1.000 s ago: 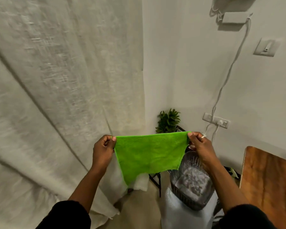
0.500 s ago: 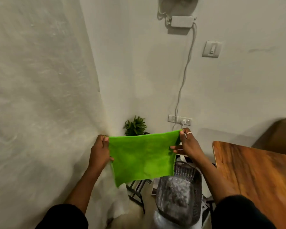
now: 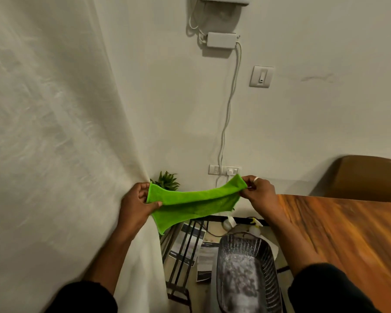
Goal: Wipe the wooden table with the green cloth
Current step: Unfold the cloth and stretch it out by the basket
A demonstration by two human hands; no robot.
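Observation:
The bright green cloth (image 3: 193,201) is stretched in the air between both hands and folded over into a narrow band. My left hand (image 3: 136,205) pinches its left end. My right hand (image 3: 259,192), with a ring on one finger, pinches its right end. The wooden table (image 3: 348,236) fills the lower right, and its near left corner lies just beside my right wrist. The cloth hangs left of the table and does not touch it.
A white curtain (image 3: 54,143) covers the left. Below the cloth stand a dark mesh bin (image 3: 246,274) and a black metal rack (image 3: 181,251) with papers. A small green plant (image 3: 166,180), a wall socket with a white cable (image 3: 226,170) and a brown chair back (image 3: 366,177) are behind.
The view has swung right, so more of the table and a chair show. The cloth hung flat before; now it is folded over into a narrower band between my hands.

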